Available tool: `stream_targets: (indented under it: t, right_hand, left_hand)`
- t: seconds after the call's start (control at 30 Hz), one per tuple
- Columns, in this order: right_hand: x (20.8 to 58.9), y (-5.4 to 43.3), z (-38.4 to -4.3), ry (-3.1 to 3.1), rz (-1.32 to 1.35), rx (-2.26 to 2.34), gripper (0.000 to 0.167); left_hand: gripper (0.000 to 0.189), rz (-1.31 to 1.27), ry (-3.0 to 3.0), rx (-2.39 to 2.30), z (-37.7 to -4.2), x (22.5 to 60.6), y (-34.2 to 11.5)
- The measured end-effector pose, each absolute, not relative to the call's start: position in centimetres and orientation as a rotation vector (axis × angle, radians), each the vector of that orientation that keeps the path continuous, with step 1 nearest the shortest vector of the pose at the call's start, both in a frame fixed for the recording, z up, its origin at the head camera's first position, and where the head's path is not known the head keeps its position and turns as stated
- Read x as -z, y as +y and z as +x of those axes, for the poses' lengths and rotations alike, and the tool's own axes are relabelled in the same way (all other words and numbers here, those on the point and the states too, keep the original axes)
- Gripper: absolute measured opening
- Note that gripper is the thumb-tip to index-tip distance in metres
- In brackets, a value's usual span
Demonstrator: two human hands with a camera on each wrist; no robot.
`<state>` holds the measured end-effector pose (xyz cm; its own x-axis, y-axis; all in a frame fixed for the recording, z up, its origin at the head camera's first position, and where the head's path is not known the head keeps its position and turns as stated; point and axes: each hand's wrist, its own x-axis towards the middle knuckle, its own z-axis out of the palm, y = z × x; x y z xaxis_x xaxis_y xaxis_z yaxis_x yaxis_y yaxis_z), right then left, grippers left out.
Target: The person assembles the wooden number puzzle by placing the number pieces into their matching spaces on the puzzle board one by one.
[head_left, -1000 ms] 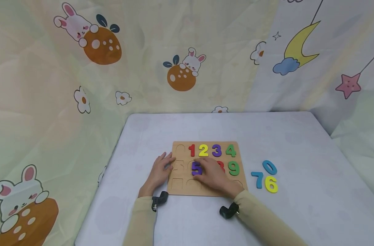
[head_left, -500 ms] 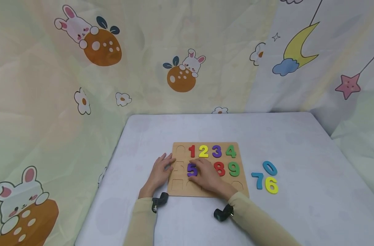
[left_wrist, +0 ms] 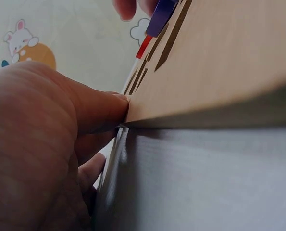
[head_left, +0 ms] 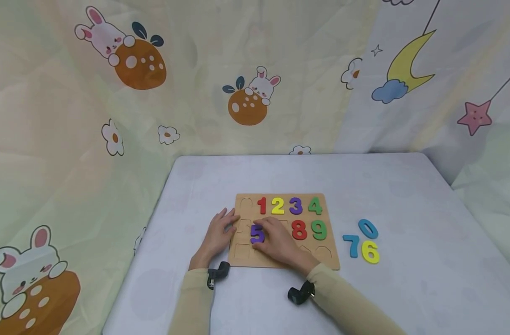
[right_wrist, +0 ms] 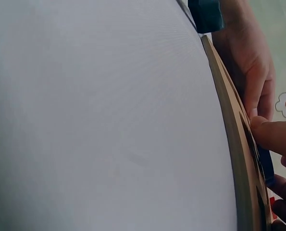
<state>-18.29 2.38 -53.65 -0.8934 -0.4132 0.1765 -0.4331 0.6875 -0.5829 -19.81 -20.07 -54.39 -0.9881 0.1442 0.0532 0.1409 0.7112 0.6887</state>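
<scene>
Purple 5 (head_left: 257,234) is pinched between the thumb and fingers of the right hand (head_left: 277,240), over the left part of the wooden board (head_left: 306,217); whether it sits in a recess is too hidden to tell. The left hand (head_left: 217,234) has its fingers loosely extended, touching the board's left edge. Red 1 (head_left: 261,205), yellow 2 (head_left: 278,206), purple 3 (head_left: 297,205) and green 4 (head_left: 318,205) line the far row, with red 8 (head_left: 299,230) and green 9 (head_left: 324,230) nearer, right of the right hand. Blue 0 (head_left: 363,231), blue 7 (head_left: 353,247) and yellow 6 (head_left: 365,251) lie on the white table (head_left: 196,186), near the board's right side.
</scene>
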Motion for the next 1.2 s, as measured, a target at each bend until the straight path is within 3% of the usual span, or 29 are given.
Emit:
stream_targets:
  t: [1.2]
  right_hand:
    - [54.2,-1.1,-19.5,-2.813,0.685,-0.936,0.061]
  left_hand:
    - [0.039,0.238,2.907,-1.180,-19.9,54.3,-20.1]
